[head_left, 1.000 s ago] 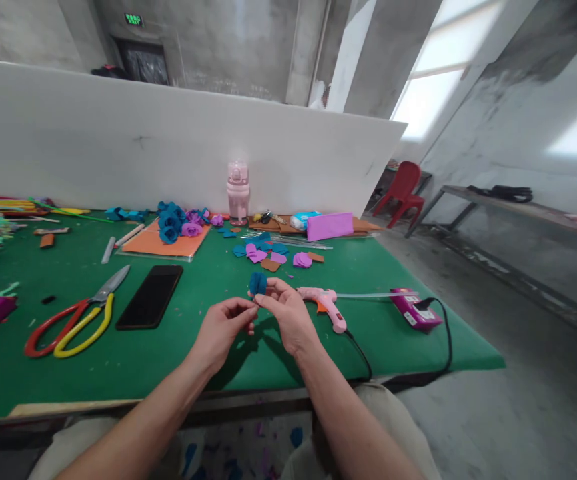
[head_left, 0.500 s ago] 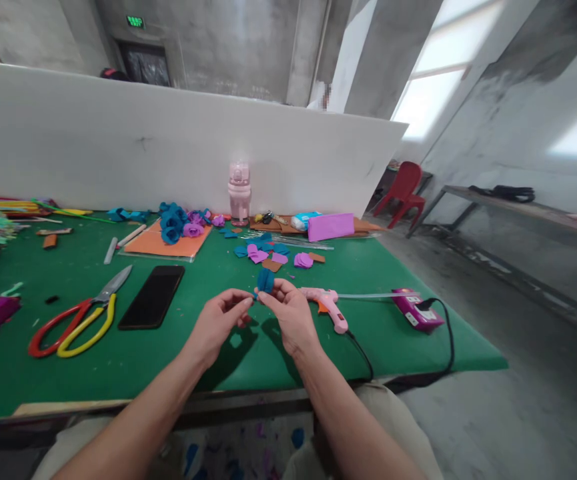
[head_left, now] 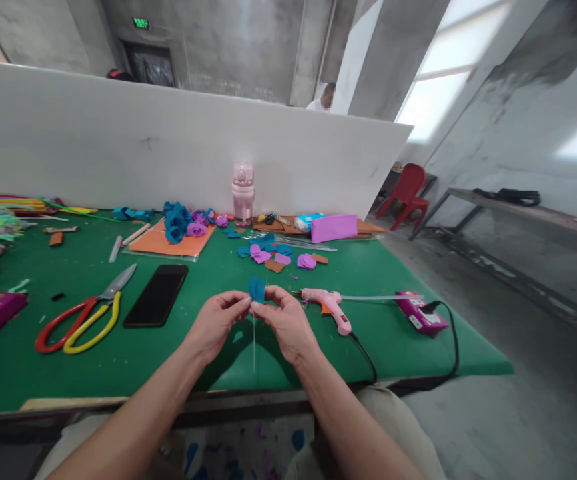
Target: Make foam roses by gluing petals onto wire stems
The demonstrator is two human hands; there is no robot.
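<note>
Between both hands, above the middle of the green table, is a small blue paper petal piece standing upright. My right hand pinches it from the right with thumb and fingers. From the other side, my left hand has its thumb and forefinger closed at the lower edge of the same piece. A thin pale strand runs down below the fingers; whether it is wire or glue I cannot tell. Just right of my right hand lies a pink glue gun with a clear glue stick in its back.
Red-and-yellow-handled scissors and a black phone lie left. Loose blue, purple and brown petals lie ahead, near finished paper flowers and a pink bottle. A purple power block with a cable sits right. A white partition rises behind.
My hands have brought the blue petal piece slightly left, and it now faces differently. The thin strand below it has come into sight. The whole view has shifted a little.
</note>
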